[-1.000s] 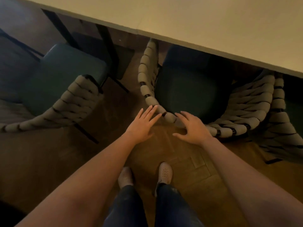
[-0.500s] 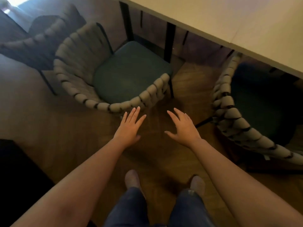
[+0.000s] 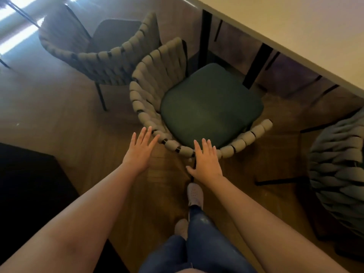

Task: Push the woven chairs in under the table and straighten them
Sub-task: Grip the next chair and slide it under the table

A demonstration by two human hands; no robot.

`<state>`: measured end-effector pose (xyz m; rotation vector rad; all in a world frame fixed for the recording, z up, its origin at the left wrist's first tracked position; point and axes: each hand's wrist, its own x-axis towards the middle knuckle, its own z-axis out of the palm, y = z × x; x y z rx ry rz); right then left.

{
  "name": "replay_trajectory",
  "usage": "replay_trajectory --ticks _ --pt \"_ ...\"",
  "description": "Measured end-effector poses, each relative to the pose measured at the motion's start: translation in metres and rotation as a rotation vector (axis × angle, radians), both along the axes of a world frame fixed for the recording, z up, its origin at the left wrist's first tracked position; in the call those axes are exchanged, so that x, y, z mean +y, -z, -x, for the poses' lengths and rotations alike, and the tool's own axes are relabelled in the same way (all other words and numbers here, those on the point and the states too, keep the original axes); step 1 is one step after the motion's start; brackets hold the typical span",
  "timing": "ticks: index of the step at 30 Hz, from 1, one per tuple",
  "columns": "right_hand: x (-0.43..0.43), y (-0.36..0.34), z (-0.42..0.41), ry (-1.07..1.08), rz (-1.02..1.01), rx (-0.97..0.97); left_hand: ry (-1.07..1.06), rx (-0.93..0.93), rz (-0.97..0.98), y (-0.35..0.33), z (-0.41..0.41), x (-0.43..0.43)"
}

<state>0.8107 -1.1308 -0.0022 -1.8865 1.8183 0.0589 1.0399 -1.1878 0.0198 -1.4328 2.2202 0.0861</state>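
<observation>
A woven chair (image 3: 149,89) with a dark green seat cushion stands out from the pale table (image 3: 295,30), turned at an angle. Its curved rope back faces me. My left hand (image 3: 140,150) hovers flat, fingers spread, just short of the chair's back rim at its left. My right hand (image 3: 206,162) is flat with fingers apart, its fingertips at or on the rim of the back. A second woven chair (image 3: 102,54) stands further left, away from the table. A third woven chair (image 3: 338,166) is at the right edge, its front under the table.
Black table legs (image 3: 204,38) stand just beyond the middle chair. A dark block of furniture (image 3: 27,186) fills the lower left. My feet and jeans are on the wooden floor (image 3: 59,119) right behind the chair. Bright window light falls at the top left.
My view has swung left from the right-hand chair to the middle one. Both open hands have moved up to that chair's back rim, and I have stepped closer.
</observation>
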Motion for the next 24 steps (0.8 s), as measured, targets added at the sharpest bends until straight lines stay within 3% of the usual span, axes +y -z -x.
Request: replay_trajectory --ticks 8,16,24 --pt "-0.071 0.02 -0.044 0.037 -0.381 -0.007 0.089 -0.028 0.016 0.011 -0.016 -0.087" --pt "-0.11 0.033 -0.083 0.12 -0.361 -0.206 0.387 -0.108 -0.102 0.034 -0.048 -0.173" --pt "-0.129 0.042 -0.127 0.311 -0.298 -0.026 0.711 -0.191 -0.211 0.036 -0.059 -0.277"
